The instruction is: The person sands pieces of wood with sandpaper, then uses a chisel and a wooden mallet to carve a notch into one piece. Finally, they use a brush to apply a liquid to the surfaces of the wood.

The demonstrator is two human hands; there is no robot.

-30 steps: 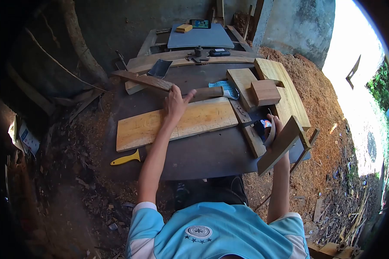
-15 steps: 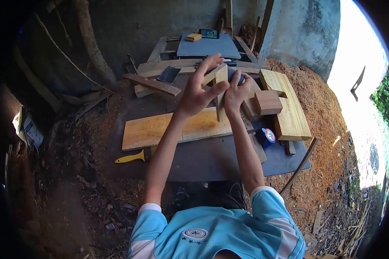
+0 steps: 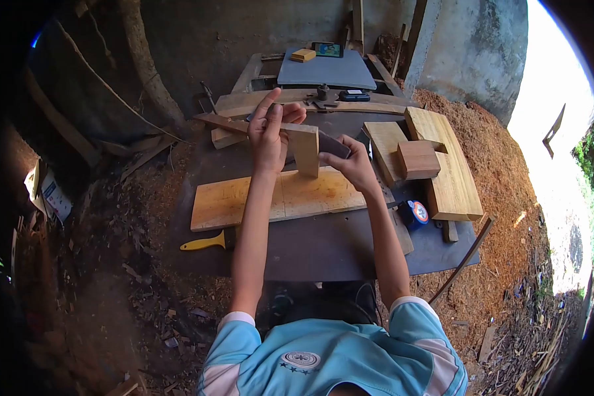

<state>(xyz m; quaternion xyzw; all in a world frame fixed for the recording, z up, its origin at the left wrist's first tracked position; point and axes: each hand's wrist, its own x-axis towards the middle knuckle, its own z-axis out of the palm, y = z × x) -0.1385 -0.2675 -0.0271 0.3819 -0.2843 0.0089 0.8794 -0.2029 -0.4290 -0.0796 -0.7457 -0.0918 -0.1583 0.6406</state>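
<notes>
My left hand [image 3: 268, 142] is raised above the bench, its fingers partly curled around the end of an angled wooden piece [image 3: 306, 152] with a flat pale face. Some of that grip is hidden behind the hand. On the other side, my right hand [image 3: 358, 165] pinches a dark strip that looks like sandpaper [image 3: 334, 146], close against the wood's right edge. Beneath both hands lies a long yellowish board [image 3: 234, 200]. A yellow-handled brush [image 3: 203, 243] rests near the board's front left corner, partly behind my left forearm.
On the right are a thick notched board [image 3: 459, 181], a reddish wood block [image 3: 418, 160] and a blue tape measure [image 3: 414, 214]. A phone [image 3: 328, 49] and a small yellow box [image 3: 303, 55] stand on the grey panel [image 3: 323, 72] behind. Sawdust [image 3: 501, 218] covers the ground at right.
The wooden piece has turned and shifted left, its flat face now towards me. My left hand has closed in on its end, while my right hand has moved lower with the dark strip showing.
</notes>
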